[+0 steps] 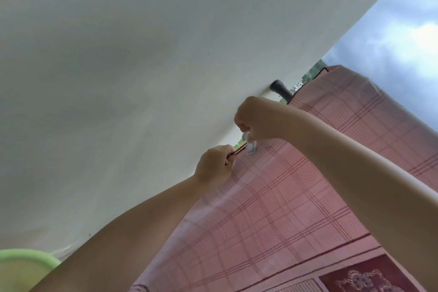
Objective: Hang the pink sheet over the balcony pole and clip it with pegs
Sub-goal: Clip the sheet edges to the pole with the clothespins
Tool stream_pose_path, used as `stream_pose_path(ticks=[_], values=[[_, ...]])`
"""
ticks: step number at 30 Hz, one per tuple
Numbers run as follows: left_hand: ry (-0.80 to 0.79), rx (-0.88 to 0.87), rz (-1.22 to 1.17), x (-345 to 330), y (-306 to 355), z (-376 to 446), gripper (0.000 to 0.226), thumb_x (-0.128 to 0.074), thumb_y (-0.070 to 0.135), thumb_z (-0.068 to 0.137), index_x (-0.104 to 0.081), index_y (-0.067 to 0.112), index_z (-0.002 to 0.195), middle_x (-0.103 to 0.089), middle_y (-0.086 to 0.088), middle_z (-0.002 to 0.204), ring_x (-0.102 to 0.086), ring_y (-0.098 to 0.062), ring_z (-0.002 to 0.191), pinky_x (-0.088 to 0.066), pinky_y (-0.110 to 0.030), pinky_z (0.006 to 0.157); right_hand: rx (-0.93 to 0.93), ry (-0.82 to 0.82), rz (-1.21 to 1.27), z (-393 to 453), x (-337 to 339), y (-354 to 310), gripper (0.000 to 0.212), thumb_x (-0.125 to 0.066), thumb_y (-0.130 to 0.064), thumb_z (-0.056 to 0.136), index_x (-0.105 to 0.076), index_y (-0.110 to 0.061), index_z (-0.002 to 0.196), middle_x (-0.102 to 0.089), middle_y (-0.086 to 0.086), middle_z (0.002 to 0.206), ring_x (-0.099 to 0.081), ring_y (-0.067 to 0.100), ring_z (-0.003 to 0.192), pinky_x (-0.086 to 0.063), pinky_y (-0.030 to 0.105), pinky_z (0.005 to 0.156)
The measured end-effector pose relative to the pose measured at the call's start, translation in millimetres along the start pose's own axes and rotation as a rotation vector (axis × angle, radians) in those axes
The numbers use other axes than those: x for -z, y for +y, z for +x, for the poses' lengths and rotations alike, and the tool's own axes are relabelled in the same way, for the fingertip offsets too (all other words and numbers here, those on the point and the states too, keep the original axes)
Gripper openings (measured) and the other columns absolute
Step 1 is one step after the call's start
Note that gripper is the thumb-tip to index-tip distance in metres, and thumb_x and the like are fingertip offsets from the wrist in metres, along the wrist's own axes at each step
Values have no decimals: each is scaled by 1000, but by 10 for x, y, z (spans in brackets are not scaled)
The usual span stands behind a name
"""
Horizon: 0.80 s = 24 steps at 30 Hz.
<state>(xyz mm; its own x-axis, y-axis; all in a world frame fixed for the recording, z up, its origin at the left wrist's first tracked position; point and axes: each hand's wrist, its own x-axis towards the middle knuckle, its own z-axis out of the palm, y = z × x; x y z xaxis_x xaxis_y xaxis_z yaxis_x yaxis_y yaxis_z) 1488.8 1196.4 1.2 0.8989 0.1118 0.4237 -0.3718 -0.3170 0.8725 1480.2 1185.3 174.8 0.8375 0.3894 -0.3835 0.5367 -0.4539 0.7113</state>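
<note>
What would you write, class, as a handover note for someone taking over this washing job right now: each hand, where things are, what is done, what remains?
Left hand: pinching the dark-trimmed top edge of the pink sheet.
Right hand: gripping a pale peg at the sheet's top edge, beside the left hand.
Sheet already hangs over the black pole, under the white ceiling.
Whether the peg is fully seated cannot be told. No other pegs are visible.
Left: finish this peg, then clip along the rest of the edge.

A plain white ceiling (pixel 142 66) fills most of the view. Past its edge, cloudy blue sky (pixel 403 21) gives soft daylight, with green trees (pixel 316 70) below. A green tub (pixel 26 265) sits at the lower left.
</note>
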Motion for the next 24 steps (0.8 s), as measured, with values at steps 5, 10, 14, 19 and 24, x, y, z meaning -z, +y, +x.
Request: stream_pose_path(ticks=[5, 10, 14, 19, 24], values=[[-7, 17, -19, -23, -44, 13, 19, -47, 6, 89, -64, -2, 93, -67, -19, 89, -46, -17, 71, -33, -24, 64, -4, -70, -67, 199, 28, -4, 33, -65, -19, 79, -61, -4, 108, -66, 7, 109, -60, 22, 102, -50, 29, 86], [-18, 58, -130, 96, -138, -29, 18, -52, 11, 89, -64, -1, 95, -68, -14, 86, -54, -17, 71, -40, -22, 66, -31, -13, -117, 231, -130, 49, 31, -62, -16, 80, -58, -6, 109, -61, 7, 110, -57, 21, 103, -48, 33, 93], [48, 415, -377, 353, -405, -129, 11, -45, 10, 89, -53, 10, 82, -49, -1, 66, -43, -14, 57, -34, -22, 49, 173, 256, -175, 153, -416, -271, 36, -51, -12, 83, -52, -11, 119, -55, 3, 123, -40, 20, 125, -19, 40, 115], [162, 817, -913, 488, -740, -393, 23, -27, 1, 90, -41, 14, 76, -44, -6, 66, -43, -16, 62, -35, -25, 58, 319, -33, -3, 421, -1148, -851, 36, -50, -25, 88, -51, -8, 120, -57, 9, 121, -48, 26, 118, -40, 39, 103], [13, 894, -697, 488, -1092, -616, 21, -39, 10, 92, -38, 13, 113, -52, -9, 90, -42, -9, 68, -31, -21, 56, 129, -256, 51, 994, -1489, -1112, 48, -52, -43, 85, -49, -10, 121, -52, 6, 129, -46, 26, 121, -36, 40, 101]])
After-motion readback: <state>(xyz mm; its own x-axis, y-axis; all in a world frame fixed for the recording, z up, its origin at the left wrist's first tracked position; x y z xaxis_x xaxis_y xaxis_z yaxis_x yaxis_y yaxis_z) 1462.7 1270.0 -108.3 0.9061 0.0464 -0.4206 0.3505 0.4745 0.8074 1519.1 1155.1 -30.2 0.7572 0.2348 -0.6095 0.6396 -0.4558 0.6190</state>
